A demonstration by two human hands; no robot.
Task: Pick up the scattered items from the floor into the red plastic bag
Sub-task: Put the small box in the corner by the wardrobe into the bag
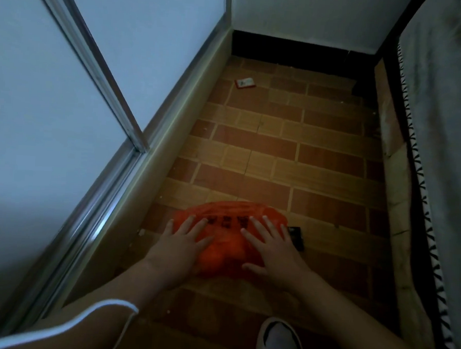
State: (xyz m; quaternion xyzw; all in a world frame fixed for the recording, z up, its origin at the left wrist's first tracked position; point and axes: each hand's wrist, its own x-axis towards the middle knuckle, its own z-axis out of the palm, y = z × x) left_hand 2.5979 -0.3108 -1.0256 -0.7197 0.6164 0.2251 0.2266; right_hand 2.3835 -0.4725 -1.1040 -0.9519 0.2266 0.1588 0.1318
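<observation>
**Both hands flat on the red bag**

The left hand [183, 245] lies palm down on the left part of the bag [229, 243], fingers straight and spread, gripping nothing. The right hand [269, 247] lies the same way on the right part, fingers fanned out and flat, thumb pointing inward near the bag's near edge. Neither hand curls round the plastic; both only press on it.

The bag lies crumpled on the floor [292, 151], low in the view, with dark printed characters across its top between the fingertips. Whether anything is inside cannot be told.

Just beside the right hand, touching or nearly touching the bag's right edge, lies a small dark box [297, 238], partly hidden by the fingers. Well apart, toward the far wall, a small red-and-white packet [245, 83] lies flat on the tiles. A few pale crumbs dot the floor near the left wall.

The floor has brick-pattern tiles in brown and tan. On the left runs a sliding door [67, 112] with a metal frame; on the right hangs a grey cloth [445, 132] with a black-patterned edge. At the bottom a white shoe [279, 342] shows, and a sleeve [64, 325] with white piping covers the left upper arm.
</observation>
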